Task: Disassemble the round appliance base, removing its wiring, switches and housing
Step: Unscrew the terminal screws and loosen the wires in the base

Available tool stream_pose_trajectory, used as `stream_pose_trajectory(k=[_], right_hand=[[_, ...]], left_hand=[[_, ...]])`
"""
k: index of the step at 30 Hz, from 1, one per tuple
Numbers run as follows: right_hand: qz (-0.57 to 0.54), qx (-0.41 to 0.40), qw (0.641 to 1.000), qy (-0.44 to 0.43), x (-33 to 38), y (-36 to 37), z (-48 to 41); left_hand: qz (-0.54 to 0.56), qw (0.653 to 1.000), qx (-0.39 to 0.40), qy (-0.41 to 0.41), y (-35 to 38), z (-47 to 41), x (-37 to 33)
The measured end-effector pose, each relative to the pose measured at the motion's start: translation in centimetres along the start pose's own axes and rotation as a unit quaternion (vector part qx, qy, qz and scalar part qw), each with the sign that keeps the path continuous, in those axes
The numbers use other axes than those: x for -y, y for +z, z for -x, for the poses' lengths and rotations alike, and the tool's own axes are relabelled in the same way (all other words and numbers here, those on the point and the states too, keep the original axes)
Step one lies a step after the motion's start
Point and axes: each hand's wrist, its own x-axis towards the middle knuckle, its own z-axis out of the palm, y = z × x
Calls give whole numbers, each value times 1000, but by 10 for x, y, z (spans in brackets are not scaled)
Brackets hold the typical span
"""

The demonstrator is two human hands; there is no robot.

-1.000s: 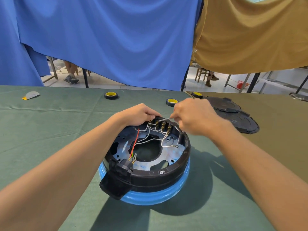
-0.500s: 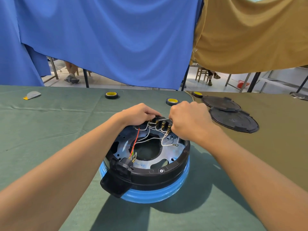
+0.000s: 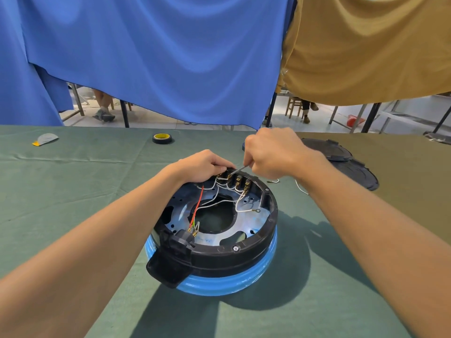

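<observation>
The left hand (image 3: 202,167) grips the round appliance base (image 3: 244,257) at its 12 o'clock rim. At 1 o'clock, the right hand (image 3: 273,152) pinches a thin grey rod (image 3: 240,169) touching the switches (image 3: 238,180).

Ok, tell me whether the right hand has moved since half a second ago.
Yes. The right hand has drawn up and away from the switch row on the base, baring its thin metal tool.
</observation>
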Motion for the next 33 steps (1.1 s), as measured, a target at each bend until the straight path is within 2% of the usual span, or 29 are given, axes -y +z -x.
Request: stream_pose_trajectory(k=[2, 5, 7, 12, 16, 20, 25, 27, 31, 33], right_hand=[[-31, 47, 998, -16, -14, -3, -10], [-153, 121, 981, -14, -31, -1, -15], [-200, 131, 971, -9, -35, 4, -13], [-94, 7, 995, 31, -16, 20, 14], [-22, -46, 997, 50, 13, 24, 36], [11, -77, 994, 81, 31, 30, 49], [7, -72, 995, 64, 23, 24, 45], [-14, -42, 998, 49, 8, 16, 32], [-180, 122, 976, 3, -3, 13, 22], [-221, 79, 972, 5, 1, 22, 28]], left_hand=[[10, 1000, 1, 8, 0, 0, 0], [12, 1000, 0, 17, 0, 0, -1], [16, 1000, 1, 19, 0, -1, 0], [7, 1000, -2, 15, 1, -2, 2], [12, 1000, -4, 13, 1, -2, 3], [7, 1000, -3, 11, 1, -2, 2], [12, 1000, -3, 17, 1, -1, 1], [16, 1000, -11, 20, 1, -2, 1], [14, 999, -13, 26, 0, -3, 2], [8, 1000, -13, 25, 0, -3, 3]])
